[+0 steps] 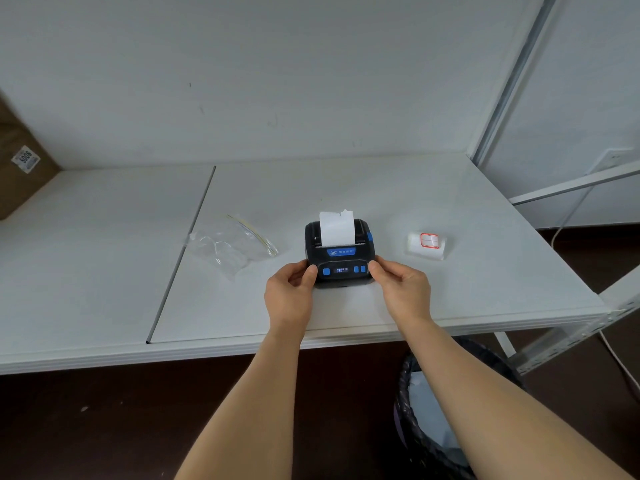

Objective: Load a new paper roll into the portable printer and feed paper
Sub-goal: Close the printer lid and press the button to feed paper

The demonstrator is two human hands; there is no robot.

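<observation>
Head view: late in the task, by the look of it, roll loaded and lid down. Small black portable printer with blue buttons point(340, 253) near the white table's point(450, 299) front edge, white paper strip point(336, 228) standing out of its slot. Left hand point(290, 293) and right hand point(401, 289) gripping its front corners, thumbs on the panel. Next, probably: pressing a blue feed button.

printer point(340, 252) on table point(450, 202), bag point(231, 244) left, wrapped roll point(427, 245) right
</observation>
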